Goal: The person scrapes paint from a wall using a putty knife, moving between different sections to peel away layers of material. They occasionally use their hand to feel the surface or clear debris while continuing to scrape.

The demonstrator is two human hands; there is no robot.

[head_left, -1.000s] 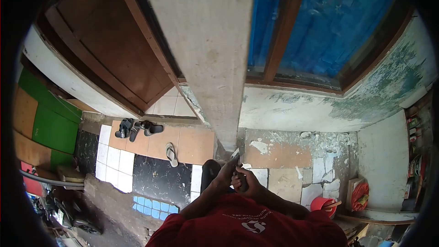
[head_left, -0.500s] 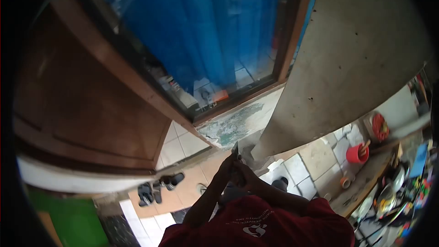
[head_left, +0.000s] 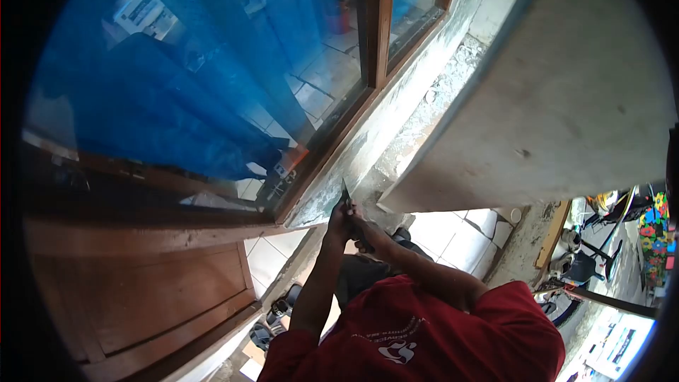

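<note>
My left hand and my right hand are together in front of my red shirt. Both are closed about a dark, thin, pointed blade, whose tip sticks up beyond the fingers. Palms and fingers cover most of its lower part, and a dark piece shows under the right hand. Just past the tip is the low wall with peeling paint, below the window. To the right of the hands, the lower corner of a large grey panel comes close.
A brown-framed window with a blue curtain fills the upper left. Below it is a brown wooden door. Dark sandals lie on the floor near my left arm. White floor tiles and a cluttered ledge lie to the right.
My view has swung, bringing more window and wall into sight. My hands sit slightly higher and further left in view, still together, with more of the pointed blade showing.
</note>
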